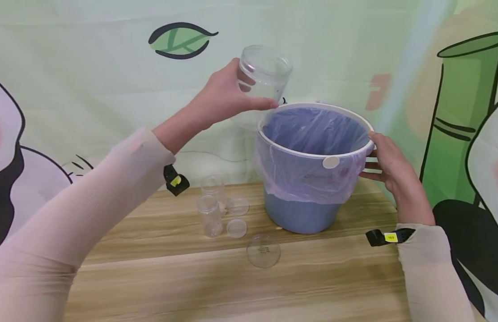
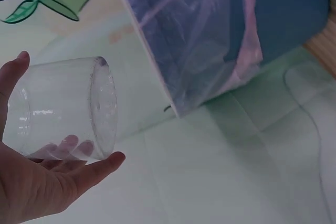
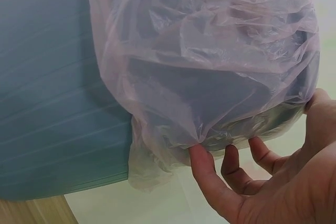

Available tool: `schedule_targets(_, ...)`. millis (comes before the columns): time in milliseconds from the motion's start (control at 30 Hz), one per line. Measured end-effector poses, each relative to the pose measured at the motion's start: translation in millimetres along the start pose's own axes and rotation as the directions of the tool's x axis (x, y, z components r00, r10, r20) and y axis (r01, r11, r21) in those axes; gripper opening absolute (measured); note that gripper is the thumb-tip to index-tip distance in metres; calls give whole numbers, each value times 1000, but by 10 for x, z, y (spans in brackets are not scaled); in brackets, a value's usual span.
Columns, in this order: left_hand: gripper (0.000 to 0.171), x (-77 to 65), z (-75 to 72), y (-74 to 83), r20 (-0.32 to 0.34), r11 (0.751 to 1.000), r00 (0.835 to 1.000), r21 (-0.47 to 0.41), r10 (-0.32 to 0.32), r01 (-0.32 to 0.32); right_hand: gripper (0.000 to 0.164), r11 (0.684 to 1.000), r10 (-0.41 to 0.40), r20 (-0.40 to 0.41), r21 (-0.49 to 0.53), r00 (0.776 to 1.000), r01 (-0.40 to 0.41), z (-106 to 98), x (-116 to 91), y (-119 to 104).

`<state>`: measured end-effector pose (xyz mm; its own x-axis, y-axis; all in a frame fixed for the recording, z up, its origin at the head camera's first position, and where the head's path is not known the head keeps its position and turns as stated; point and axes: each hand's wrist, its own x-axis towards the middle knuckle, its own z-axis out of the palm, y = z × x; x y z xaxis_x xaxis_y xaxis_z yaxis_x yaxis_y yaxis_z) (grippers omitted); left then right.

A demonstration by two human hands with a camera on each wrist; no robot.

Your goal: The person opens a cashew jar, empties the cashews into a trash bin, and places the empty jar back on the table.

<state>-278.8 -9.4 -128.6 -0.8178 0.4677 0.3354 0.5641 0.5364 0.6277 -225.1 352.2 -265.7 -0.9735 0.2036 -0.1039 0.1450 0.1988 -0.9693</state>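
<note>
My left hand (image 1: 226, 95) holds a clear, wide plastic jar (image 1: 269, 87) in the air, just left of and above the bucket's rim. In the left wrist view, fingers and thumb wrap around the same jar (image 2: 63, 95), and nothing shows inside it. My right hand (image 1: 402, 172) grips the right side of a blue bucket (image 1: 301, 217), thumb at the white rim and fingers beneath it. A thin pinkish plastic bag (image 1: 301, 179) lines the bucket and folds down over its outside. The right wrist view shows fingertips against this bag (image 3: 178, 87).
On the wood-patterned table (image 1: 184, 286), left of the bucket, stand two smaller clear jars, one in front (image 1: 210, 217) and one behind (image 1: 213, 182). Small clear lids (image 1: 237, 228) lie beside them. A larger clear disc (image 1: 263, 251) lies nearer me. A printed cloth (image 1: 112, 67) hangs behind.
</note>
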Motion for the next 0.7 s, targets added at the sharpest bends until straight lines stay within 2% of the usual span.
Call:
schedule_targets(100,89,-100,-14,-22,-1,995,1000,-95,2,-2,43,1000,-1,1,0,1000,1,10,1,-7)
schedule_targets(233,85,-208,-10,-95,12,986,1000,-165,10,-7,43,1000,-8,0,0,1000,8,18,5,-15)
schedule_targets(467,76,-411,58,-315,43,951,999,-310,23,-8,43,1000,-13,2,2,1000,13,18,9,-17)
schedule_targets(567,74,-517,108,-396,53,946,999,-326,10,8,43,1000,-15,2,-4,1000,15,9,-1,-12)
schedule_targets(700,76,-680,171,-493,70,960,996,-272,-49,66,43,1000,-7,-2,-9,1000,7,8,-11,-3)
